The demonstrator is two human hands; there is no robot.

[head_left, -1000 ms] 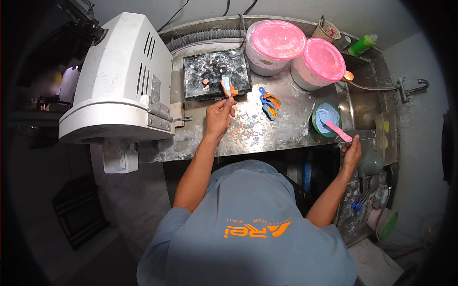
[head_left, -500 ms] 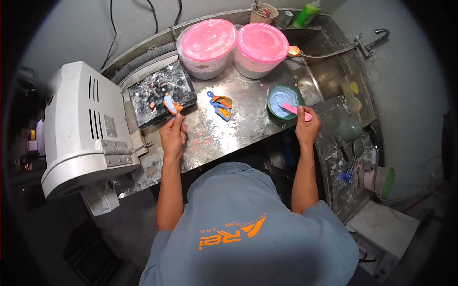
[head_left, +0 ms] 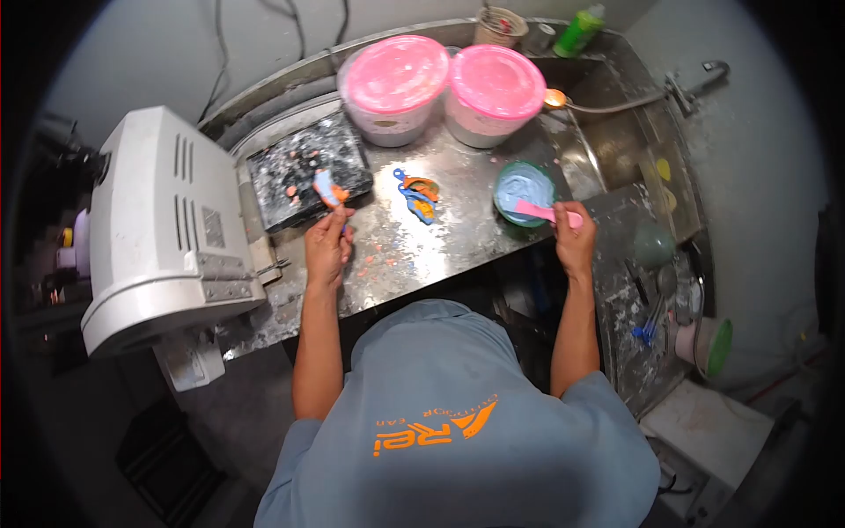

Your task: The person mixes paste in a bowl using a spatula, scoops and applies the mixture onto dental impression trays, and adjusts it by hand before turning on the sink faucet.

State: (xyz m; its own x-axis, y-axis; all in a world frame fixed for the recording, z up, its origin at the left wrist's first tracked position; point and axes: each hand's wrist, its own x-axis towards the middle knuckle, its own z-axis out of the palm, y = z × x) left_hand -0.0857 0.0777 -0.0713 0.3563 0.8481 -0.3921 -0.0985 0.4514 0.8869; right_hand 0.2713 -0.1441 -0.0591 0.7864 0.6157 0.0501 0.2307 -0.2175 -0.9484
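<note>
My left hand pinches a dental impression, orange with pale blue paste on it, over the near right corner of a black plate. In my right hand is a pink spatula, gripped by its handle. The spatula's blade dips into pale blue paste inside a green mixing bowl on the counter. Between my hands lies a blue impression tray with orange material, resting on the metal counter.
Two tubs with pink lids stand behind the bowl. The black plate, speckled white, sits left beside a white machine. Back right are a sink, a tap hose and a green bottle. Blue-handled tools lie right.
The spatula has swung lower in the bowl, its blade now nearer the bowl's front side. My left hand still holds the impression over the plate's edge. The whole view has shifted slightly.
</note>
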